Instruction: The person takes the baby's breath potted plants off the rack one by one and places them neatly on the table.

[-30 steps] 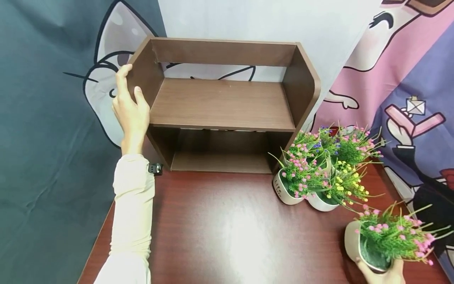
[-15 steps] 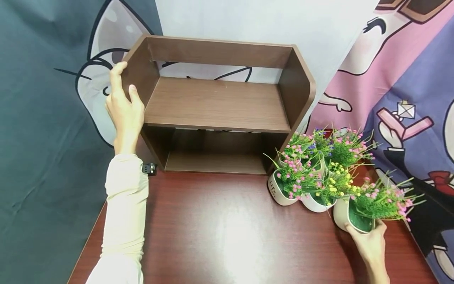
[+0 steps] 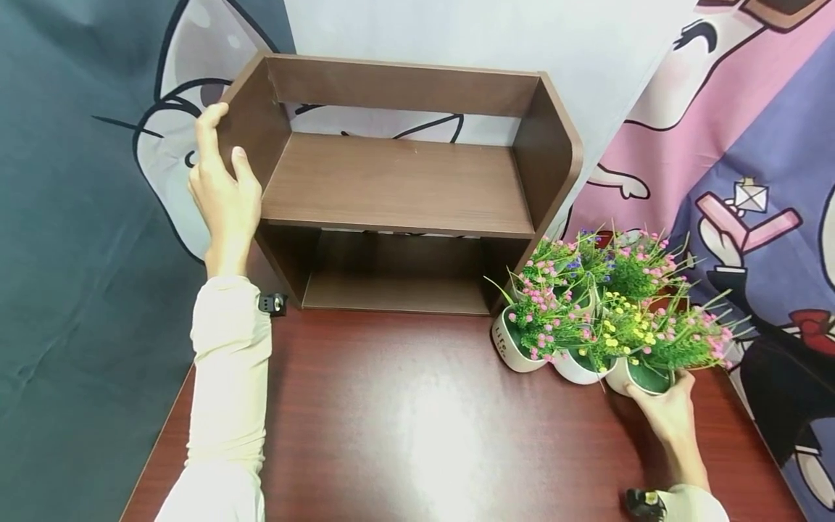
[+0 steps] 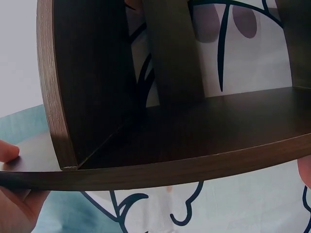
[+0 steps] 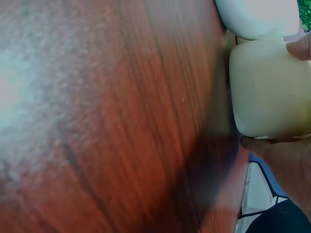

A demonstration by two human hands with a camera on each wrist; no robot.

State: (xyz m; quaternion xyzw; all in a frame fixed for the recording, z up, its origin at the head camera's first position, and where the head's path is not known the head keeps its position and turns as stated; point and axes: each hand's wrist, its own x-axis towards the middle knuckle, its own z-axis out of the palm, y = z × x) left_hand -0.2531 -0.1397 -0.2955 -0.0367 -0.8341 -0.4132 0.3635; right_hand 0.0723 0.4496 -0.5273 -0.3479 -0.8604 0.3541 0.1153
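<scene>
A brown two-tier shelf unit (image 3: pixel 398 181) stands at the back of the table. My left hand (image 3: pixel 225 192) holds its left side panel (image 4: pixel 184 172), thumb on the inner side and fingers at the outer side. At the right, my right hand (image 3: pixel 668 413) grips a cream flowerpot (image 3: pixel 622 377) of pink flowers (image 3: pixel 694 337), with thumb and fingers on opposite sides of the pot. In the right wrist view this pot (image 5: pixel 269 90) sits against a white neighbouring pot (image 5: pixel 260 17), close over the tabletop.
Several more potted artificial flowers cluster by the shelf's right side, among them a pot marked "Life" (image 3: pixel 512 344) and one with yellow flowers (image 3: pixel 622 330). Cartoon-printed curtains (image 3: pixel 770 167) hang at the right and left. The red-brown tabletop (image 3: pixel 404 413) stretches in front.
My right hand has carried the pink-flowered pot forward and left, up beside the other pots. My left hand has kept its hold on the shelf; the view has shifted slightly.
</scene>
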